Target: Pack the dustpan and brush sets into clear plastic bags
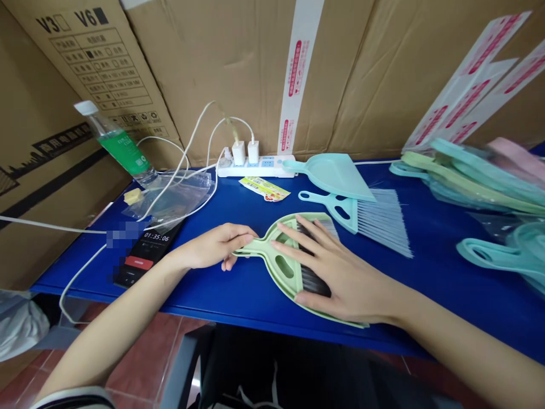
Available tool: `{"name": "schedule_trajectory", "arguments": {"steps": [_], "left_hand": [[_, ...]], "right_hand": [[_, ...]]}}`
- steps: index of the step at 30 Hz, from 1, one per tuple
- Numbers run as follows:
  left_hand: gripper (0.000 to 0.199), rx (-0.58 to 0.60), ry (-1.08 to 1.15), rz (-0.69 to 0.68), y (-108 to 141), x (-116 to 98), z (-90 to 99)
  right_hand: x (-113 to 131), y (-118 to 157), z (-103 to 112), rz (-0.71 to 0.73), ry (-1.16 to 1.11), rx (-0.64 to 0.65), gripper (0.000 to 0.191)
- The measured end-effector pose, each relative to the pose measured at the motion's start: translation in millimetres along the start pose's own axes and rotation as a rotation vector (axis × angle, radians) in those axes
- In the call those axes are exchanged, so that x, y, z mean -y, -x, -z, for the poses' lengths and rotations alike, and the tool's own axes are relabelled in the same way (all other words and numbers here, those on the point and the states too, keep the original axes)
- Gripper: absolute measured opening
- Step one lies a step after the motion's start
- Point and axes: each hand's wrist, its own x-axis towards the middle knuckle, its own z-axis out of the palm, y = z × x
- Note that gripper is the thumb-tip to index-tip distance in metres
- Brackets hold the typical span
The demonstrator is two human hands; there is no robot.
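Note:
A green hand brush [284, 265] with dark bristles lies face up inside a matching green dustpan [271, 284], near the front edge of the blue table. My left hand [219, 244] is closed around the two handles at their end. Spread over the brush head and bristles, my right hand [336, 267] rests with its fingers apart and covers part of them. Just behind, a light blue dustpan [336, 173] partly overlaps a light blue brush [378, 218] with pale bristles.
More wrapped dustpans [477, 176] are piled at the right, near a teal handle [485, 253]. A white power strip [272, 166], a snack packet [264, 188], a bottle [121, 147], cables and a phone [149, 250] occupy the back and left. Cardboard boxes [238, 68] stand behind.

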Motion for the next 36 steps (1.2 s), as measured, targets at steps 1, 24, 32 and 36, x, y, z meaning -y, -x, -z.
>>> {"name": "schedule_trajectory", "arguments": {"steps": [1,24,32,36], "left_hand": [[0.043,0.011,0.015,0.004,-0.1,-0.2,0.2],[0.039,0.105,0.038,0.007,0.0,0.5,0.0],[0.039,0.104,0.036,0.017,-0.7,0.1,-1.0],[0.040,0.112,0.115,0.050,-2.6,-1.0,-2.8]], "right_hand": [[-0.3,0.2,-0.1,0.004,-0.001,-0.004,0.075],[-7.7,-2.3,9.2,0.118,0.022,-0.018,0.072],[-5.0,-1.1,9.0,0.106,0.046,-0.014,0.070],[-5.2,-0.9,8.8,0.100,0.031,0.010,0.069]]}}
